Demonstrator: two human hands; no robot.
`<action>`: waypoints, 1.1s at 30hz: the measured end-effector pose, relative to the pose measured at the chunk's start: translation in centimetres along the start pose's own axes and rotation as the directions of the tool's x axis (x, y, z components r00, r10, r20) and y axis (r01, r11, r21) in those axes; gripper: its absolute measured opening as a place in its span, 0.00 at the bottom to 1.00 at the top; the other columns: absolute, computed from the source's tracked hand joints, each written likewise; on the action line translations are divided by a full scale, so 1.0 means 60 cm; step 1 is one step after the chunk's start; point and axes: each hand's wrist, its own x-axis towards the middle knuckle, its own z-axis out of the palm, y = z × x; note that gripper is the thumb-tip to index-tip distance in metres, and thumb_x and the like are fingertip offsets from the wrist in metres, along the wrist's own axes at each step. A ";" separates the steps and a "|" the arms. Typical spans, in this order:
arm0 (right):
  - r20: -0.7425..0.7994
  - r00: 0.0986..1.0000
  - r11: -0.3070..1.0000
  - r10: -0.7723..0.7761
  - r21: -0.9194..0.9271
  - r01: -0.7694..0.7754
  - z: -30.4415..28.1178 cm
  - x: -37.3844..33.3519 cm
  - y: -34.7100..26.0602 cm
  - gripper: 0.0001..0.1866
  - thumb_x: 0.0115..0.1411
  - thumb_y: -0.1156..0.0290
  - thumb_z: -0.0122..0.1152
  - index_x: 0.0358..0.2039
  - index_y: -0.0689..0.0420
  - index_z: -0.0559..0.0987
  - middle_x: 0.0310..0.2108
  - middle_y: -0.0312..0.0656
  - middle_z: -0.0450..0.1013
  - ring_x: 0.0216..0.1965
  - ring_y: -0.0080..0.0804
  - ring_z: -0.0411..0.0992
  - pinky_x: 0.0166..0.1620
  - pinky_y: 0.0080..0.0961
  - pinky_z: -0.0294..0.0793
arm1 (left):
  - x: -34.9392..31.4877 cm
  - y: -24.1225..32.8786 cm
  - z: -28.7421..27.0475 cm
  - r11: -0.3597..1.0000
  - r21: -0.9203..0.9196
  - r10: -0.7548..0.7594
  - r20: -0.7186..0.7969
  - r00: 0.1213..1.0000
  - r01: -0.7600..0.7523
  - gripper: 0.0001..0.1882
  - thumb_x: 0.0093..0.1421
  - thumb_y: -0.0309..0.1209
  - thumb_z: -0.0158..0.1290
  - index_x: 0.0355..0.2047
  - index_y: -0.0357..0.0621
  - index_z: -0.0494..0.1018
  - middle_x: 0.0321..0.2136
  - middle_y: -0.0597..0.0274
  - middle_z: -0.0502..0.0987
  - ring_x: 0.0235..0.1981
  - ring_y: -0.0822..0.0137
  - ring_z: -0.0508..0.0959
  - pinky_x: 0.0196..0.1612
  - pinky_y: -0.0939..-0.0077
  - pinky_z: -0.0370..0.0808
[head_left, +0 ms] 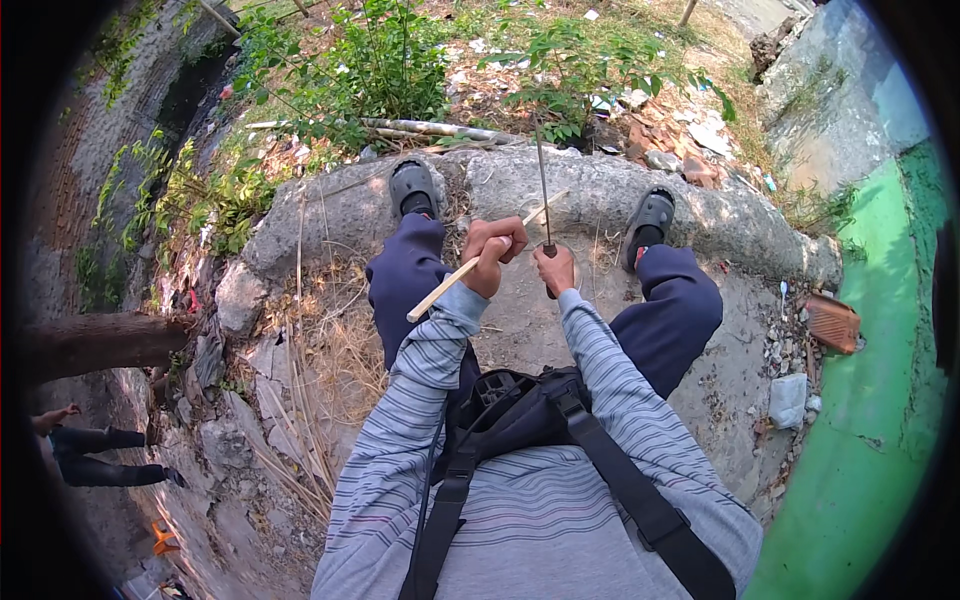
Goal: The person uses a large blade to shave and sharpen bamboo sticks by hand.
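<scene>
My left hand is closed around a pale, split bamboo-like stick. The stick slants from lower left to upper right, and its thin far end passes in front of the blade. Close by on the right, my right hand grips the dark brown handle of a tool with a long thin blade. That blade points up and away from me; I cannot tell whether it is a knife seen edge-on. Both hands are held between my knees, a short gap apart.
My feet, in dark clogs, rest on a rough concrete ledge. Leafy plants and rubble lie beyond it. Dry strips lie on the left. A brick-coloured block sits by the green wall. Another person stands far left.
</scene>
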 end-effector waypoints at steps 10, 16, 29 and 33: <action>0.068 0.927 0.926 -0.368 -0.063 0.372 0.023 -0.035 -0.051 0.14 0.55 0.66 0.66 0.23 0.64 0.75 0.16 0.46 0.70 0.20 0.33 0.70 0.29 0.34 0.68 | -0.005 0.001 -0.012 0.999 -0.021 -0.043 -0.057 0.997 0.042 0.17 0.53 0.40 0.41 0.19 0.37 0.66 0.11 0.66 0.58 0.13 0.74 0.56 0.19 0.71 0.50; 0.048 0.993 0.993 0.111 0.025 -0.112 -0.015 0.048 0.037 0.12 0.58 0.66 0.66 0.23 0.60 0.79 0.17 0.34 0.72 0.15 0.22 0.66 0.20 0.26 0.65 | 0.002 0.004 -0.003 1.000 -0.026 -0.015 0.015 1.000 0.016 0.14 0.53 0.36 0.40 0.20 0.38 0.66 0.11 0.64 0.58 0.12 0.72 0.58 0.20 0.70 0.54; 0.003 0.973 0.971 -0.233 -0.056 0.232 0.026 -0.008 -0.005 0.14 0.53 0.68 0.67 0.21 0.63 0.73 0.17 0.40 0.68 0.21 0.26 0.65 0.29 0.33 0.66 | -0.004 -0.006 -0.018 0.996 -0.011 -0.088 -0.085 0.992 0.087 0.16 0.53 0.38 0.40 0.19 0.38 0.65 0.11 0.66 0.59 0.13 0.74 0.55 0.19 0.71 0.50; -0.023 0.967 0.967 0.254 0.012 -0.254 -0.044 0.065 0.101 0.12 0.54 0.69 0.66 0.19 0.59 0.74 0.15 0.36 0.69 0.13 0.26 0.66 0.19 0.30 0.65 | 0.016 -0.001 0.000 0.999 -0.022 -0.033 0.000 0.999 0.033 0.14 0.53 0.38 0.39 0.20 0.40 0.65 0.11 0.65 0.59 0.13 0.71 0.58 0.20 0.70 0.55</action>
